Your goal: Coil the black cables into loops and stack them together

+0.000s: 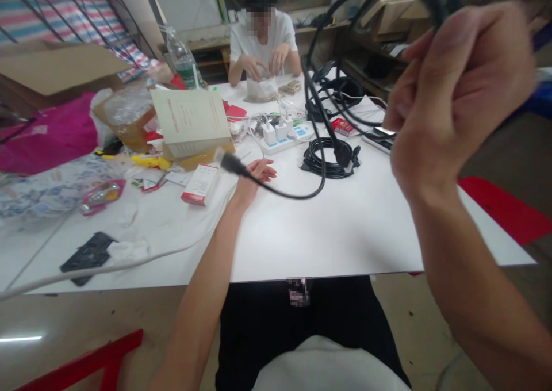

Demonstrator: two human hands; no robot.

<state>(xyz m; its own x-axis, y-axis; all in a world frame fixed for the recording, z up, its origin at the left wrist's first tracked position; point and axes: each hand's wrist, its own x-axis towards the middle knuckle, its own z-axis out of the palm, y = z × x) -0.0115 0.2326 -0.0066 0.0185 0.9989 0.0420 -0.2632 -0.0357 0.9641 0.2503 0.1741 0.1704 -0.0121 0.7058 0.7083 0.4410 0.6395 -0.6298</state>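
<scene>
Raised at the upper right, my right hand (457,86) is closed around a loosely looped black cable (322,167). One plug end (233,164) of this cable hangs in front of my left hand, and another connector dangles over the coil on the table. My left hand (259,173) rests on the white table (328,230) with its fingers spread, holding nothing. To its right lies a coiled black cable (321,160). A red and white box (200,184) is left of my left hand. Behind it stands a white power strip (282,141) with white plugs in it.
Across the table a person (264,46) handles a clear bag (261,90). An open booklet (192,121), a plastic bottle (181,57) and a pink bag (52,138) crowd the left. A white cable (142,261) crosses the front left, past a black tray-like piece (89,256).
</scene>
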